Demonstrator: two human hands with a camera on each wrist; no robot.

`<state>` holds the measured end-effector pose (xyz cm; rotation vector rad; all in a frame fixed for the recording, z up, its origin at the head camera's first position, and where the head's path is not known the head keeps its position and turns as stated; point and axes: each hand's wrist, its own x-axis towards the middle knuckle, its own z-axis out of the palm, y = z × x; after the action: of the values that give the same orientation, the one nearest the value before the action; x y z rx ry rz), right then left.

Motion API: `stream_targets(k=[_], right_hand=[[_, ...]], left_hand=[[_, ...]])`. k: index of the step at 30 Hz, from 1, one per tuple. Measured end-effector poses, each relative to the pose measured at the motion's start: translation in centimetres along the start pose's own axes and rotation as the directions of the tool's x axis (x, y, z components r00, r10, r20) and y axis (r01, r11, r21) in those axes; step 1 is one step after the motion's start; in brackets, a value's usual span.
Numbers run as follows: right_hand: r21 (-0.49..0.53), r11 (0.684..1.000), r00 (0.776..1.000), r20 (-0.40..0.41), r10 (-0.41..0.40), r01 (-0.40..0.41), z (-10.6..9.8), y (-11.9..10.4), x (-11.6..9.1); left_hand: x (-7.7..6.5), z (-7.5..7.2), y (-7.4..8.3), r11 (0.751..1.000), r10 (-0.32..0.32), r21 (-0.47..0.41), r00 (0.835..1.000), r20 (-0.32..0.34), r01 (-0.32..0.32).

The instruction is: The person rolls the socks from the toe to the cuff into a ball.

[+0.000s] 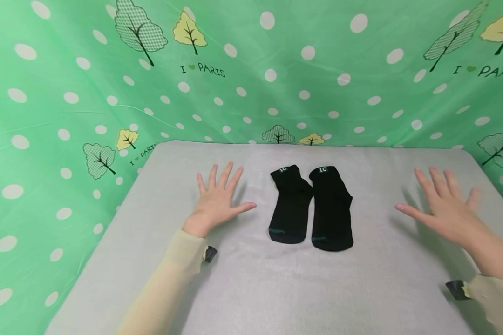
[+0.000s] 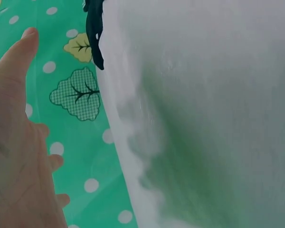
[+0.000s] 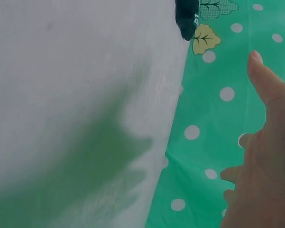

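Two black socks lie flat side by side on the table, their cuffs with small white letters pointing away from me. In the head view the left sock (image 1: 291, 204) sits slightly apart from my left hand (image 1: 216, 202), whose fingers are spread above the surface and hold nothing. The right sock (image 1: 331, 209) lies close against the other one. Farther right, my right hand (image 1: 448, 209) hovers with fingers spread, also holding nothing. Both wrist views show a hand with its thumb out, and a dark sock edge at the top.
A light grey cloth covers the table (image 1: 251, 288), and shadows of the hands fall on it. Behind and at the sides hangs a green curtain (image 1: 251, 56) with white dots and printed trees. A small black device (image 1: 210, 254) shows at the left cuff, another (image 1: 458, 290) at the right.
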<state>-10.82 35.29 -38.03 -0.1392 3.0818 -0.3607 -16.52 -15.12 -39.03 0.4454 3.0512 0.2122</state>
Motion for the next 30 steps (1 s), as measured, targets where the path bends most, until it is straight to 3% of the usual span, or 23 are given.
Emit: stream_targets(k=[18, 30], right_hand=[[0.068, 0.996, 0.998, 0.023, -0.056, 0.055, 0.3, -0.7, 1.6], [0.092, 0.99, 0.994, 0.016, -0.11, 0.108, 0.7, -1.4, 2.8]], left_hand=[[0.1, 0.3, 1.8, 0.998, 0.062, 0.002, 0.998, -0.016, -0.062], [0.2, 0.6, 3.1, 0.994, 0.111, 0.02, 0.994, 0.009, -0.112]])
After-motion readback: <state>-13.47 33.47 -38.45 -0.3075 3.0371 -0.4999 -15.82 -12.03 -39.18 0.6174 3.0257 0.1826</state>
